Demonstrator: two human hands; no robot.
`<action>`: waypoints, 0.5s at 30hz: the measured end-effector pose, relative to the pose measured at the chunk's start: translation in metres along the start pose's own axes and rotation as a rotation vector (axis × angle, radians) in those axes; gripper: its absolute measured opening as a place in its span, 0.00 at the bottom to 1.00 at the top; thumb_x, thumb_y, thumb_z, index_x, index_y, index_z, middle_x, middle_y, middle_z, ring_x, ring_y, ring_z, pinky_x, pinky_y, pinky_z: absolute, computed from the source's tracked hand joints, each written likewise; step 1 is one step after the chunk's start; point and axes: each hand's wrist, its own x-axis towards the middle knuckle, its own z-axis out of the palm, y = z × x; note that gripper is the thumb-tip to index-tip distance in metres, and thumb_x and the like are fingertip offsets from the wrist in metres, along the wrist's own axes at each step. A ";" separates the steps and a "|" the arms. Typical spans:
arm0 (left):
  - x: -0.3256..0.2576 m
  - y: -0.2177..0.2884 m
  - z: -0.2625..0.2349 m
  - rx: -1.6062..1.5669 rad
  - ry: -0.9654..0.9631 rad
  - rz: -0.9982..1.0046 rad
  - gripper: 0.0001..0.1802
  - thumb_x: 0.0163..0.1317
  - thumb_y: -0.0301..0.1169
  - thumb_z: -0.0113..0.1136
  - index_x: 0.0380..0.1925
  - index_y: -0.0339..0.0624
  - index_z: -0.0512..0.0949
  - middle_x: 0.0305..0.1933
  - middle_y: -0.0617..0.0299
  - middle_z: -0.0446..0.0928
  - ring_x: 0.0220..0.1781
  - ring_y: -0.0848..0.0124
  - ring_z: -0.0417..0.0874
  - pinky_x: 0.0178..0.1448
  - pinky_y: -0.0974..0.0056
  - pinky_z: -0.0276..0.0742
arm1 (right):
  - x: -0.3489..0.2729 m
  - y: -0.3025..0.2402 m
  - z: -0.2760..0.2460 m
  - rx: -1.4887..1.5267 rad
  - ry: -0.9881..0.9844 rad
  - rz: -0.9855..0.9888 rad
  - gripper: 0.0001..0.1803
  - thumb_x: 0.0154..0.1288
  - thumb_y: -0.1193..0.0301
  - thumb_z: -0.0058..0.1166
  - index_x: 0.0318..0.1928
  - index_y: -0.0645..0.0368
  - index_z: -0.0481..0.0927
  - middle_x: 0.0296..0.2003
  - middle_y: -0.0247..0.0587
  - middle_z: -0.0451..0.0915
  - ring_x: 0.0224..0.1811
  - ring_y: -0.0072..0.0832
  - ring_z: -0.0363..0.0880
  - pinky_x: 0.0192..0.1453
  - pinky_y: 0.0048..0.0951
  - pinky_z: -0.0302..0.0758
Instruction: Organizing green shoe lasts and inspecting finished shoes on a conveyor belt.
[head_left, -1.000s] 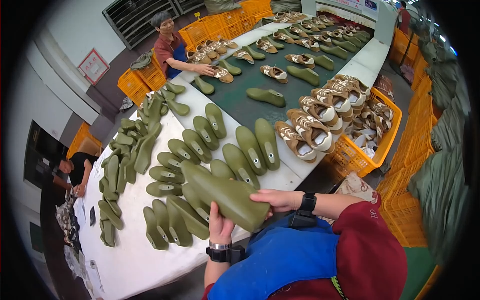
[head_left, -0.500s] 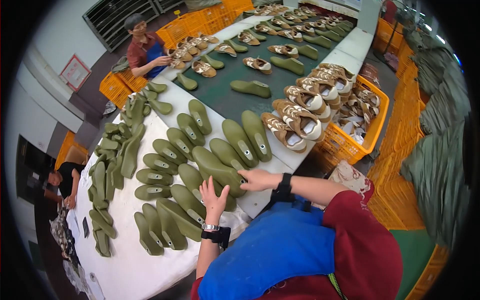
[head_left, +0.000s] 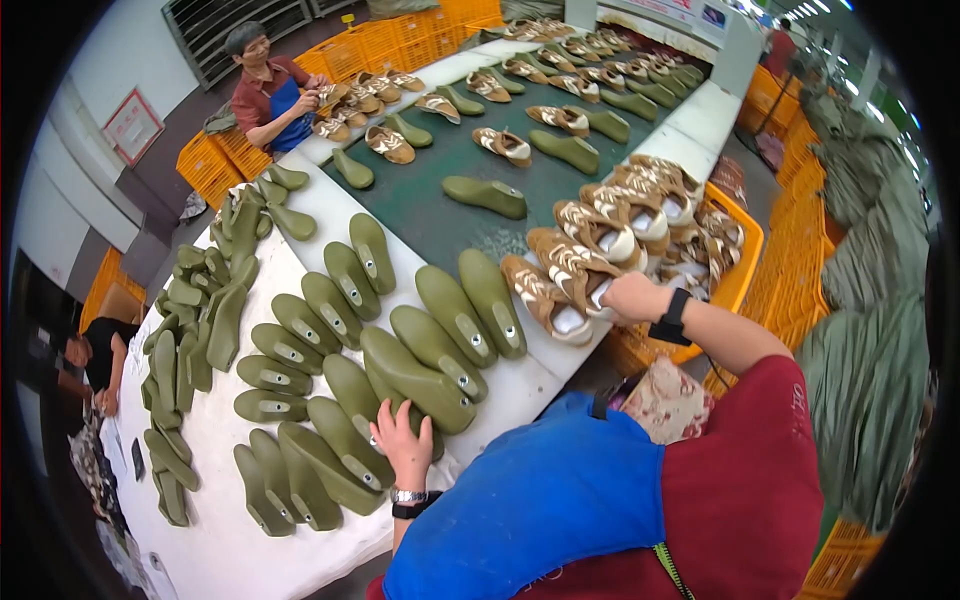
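Note:
Olive-green shoe lasts [head_left: 412, 375] lie in rows on the white-covered table. My left hand [head_left: 405, 442] has its fingers spread against the near end of the lasts in the middle; it grasps none of them. To the right, my right hand [head_left: 637, 298] is closed at the heel of a brown and white sneaker [head_left: 572, 268], and its fingertips are partly hidden. That sneaker stands in a row of similar sneakers along the table's edge. Just in front of it, another brown sneaker [head_left: 541, 296] leans in the same row.
Beyond the rows, a green conveyor [head_left: 425, 225] carries lasts and sneakers. A yellow crate [head_left: 742, 262] holding shoes stands at the right edge. Heaped lasts [head_left: 222, 290] cover the table's left side. A co-worker [head_left: 268, 90] handles shoes at the far left; another person [head_left: 105, 350] sits left.
My right hand has left the large last and moved right and up to the sneaker row. My left hand stays by the lasts. The view has shifted slightly.

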 end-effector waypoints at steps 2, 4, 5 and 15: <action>0.002 -0.009 0.006 -0.079 0.040 -0.101 0.23 0.50 0.35 0.62 0.48 0.41 0.72 0.57 0.50 0.66 0.62 0.52 0.63 0.66 0.43 0.49 | 0.006 0.007 -0.056 0.231 0.066 0.010 0.15 0.47 0.61 0.61 0.34 0.56 0.80 0.26 0.49 0.79 0.31 0.46 0.79 0.34 0.42 0.75; 0.008 -0.006 0.006 0.018 0.084 -0.196 0.24 0.53 0.35 0.60 0.50 0.40 0.70 0.58 0.51 0.65 0.63 0.50 0.61 0.66 0.43 0.48 | 0.014 0.030 -0.103 0.571 0.080 -0.076 0.20 0.49 0.59 0.60 0.39 0.59 0.79 0.29 0.51 0.79 0.34 0.45 0.78 0.38 0.39 0.73; 0.009 -0.005 0.011 0.084 0.123 -0.255 0.25 0.53 0.35 0.59 0.51 0.40 0.69 0.59 0.50 0.64 0.64 0.50 0.59 0.67 0.43 0.47 | 0.022 0.041 -0.126 0.650 0.068 -0.110 0.20 0.50 0.59 0.60 0.39 0.61 0.79 0.28 0.50 0.79 0.33 0.41 0.79 0.37 0.36 0.73; 0.033 0.019 0.021 0.321 0.167 -0.430 0.21 0.50 0.32 0.60 0.45 0.37 0.73 0.49 0.53 0.73 0.66 0.50 0.58 0.69 0.45 0.48 | 0.284 0.075 -0.109 0.595 0.121 -0.264 0.21 0.51 0.58 0.57 0.39 0.62 0.78 0.33 0.51 0.80 0.37 0.41 0.80 0.42 0.36 0.75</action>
